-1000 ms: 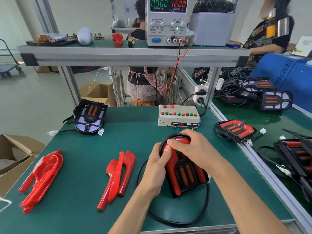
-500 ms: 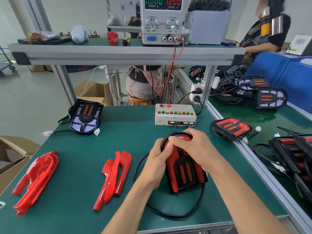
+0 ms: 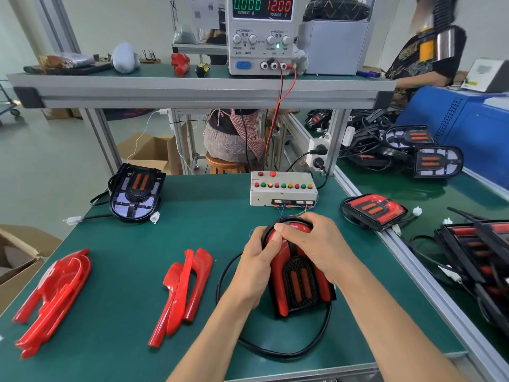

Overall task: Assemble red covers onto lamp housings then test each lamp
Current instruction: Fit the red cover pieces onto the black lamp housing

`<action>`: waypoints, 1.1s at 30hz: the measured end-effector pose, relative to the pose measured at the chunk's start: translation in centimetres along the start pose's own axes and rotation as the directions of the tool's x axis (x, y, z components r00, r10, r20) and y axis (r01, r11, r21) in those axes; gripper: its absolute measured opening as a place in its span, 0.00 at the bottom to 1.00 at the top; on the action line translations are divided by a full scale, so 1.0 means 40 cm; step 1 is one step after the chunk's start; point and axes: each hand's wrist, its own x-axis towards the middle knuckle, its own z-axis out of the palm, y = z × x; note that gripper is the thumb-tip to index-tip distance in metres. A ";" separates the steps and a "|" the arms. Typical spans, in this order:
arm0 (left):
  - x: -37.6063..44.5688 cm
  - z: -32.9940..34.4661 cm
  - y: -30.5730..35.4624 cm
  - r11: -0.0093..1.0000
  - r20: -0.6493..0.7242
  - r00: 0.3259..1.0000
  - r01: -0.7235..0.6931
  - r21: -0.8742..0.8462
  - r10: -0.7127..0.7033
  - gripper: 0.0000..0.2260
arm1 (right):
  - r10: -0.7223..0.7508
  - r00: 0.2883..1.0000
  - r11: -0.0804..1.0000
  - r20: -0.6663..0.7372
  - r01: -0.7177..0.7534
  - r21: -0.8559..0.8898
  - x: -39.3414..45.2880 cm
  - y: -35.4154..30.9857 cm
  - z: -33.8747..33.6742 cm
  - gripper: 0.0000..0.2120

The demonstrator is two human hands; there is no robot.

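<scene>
A black lamp housing with a red cover lies on the green table in front of me, its black cable looping around it. My left hand grips its left side, thumb on the red top. My right hand curls over its upper right edge and presses down. Loose red covers lie in a pile at the centre left and another at the far left. A bare housing without a cover sits at the back left.
A test box with coloured buttons stands just behind the lamp, wired to a power supply on the shelf reading 0.000 and 12.00. A finished lamp and more lamps lie on the right bench. Cardboard box at left. People work behind.
Both hands stay on the lamp in the same hold. Only the camera view has shifted slightly; the lamp has not moved on the table.
</scene>
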 end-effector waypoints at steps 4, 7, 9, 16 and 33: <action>0.008 -0.003 0.005 0.999 0.021 0.999 0.046 0.006 -0.047 0.19 | 0.025 0.997 1.000 0.077 -0.026 0.006 0.008 0.005 -0.018 0.27; 0.008 -0.011 0.003 0.987 0.063 0.993 0.106 -0.117 -0.099 0.20 | 0.058 0.992 0.998 0.114 -0.062 0.031 0.009 0.017 -0.034 0.28; 0.000 -0.020 -0.008 0.987 0.080 0.993 0.092 -0.129 -0.082 0.19 | 0.036 0.993 0.997 0.108 -0.044 0.066 0.006 0.030 -0.039 0.24; -0.035 -0.038 -0.031 0.989 0.133 0.991 -0.052 0.137 0.034 0.17 | -0.026 0.987 0.996 0.157 0.013 0.083 0.000 0.038 -0.053 0.18; -0.051 -0.054 -0.034 0.971 0.267 0.961 0.006 0.240 -0.072 0.18 | -0.027 0.995 0.999 0.094 0.023 0.043 0.001 0.056 -0.068 0.25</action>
